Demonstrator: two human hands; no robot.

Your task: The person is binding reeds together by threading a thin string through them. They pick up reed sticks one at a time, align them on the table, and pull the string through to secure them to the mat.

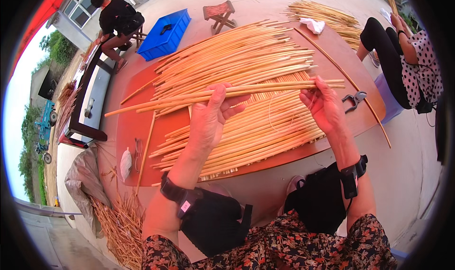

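Observation:
My left hand (218, 111) holds a few long pale reed sticks (275, 87) crosswise above the orange tabletop (130, 94), with its thumb over them. My right hand (320, 99) pinches the same sticks near their right ends. A thin pale string (272, 118) loops down below the sticks near my right hand. Under both hands lie layered rows of similar sticks (237, 151). Pruning shears (355, 99) lie to the right of my right hand. A white cloth item (126, 163) and a scissor-like metal tool (138, 154) lie at the table's left.
A blue crate (161, 42), a folding stool (219, 12) and reed bundles (322, 16) stand or lie beyond. One seated person (118, 19) works at back left, another (417, 66) at right. Loose straw (118, 222) and a grey sack (85, 180) lie at lower left.

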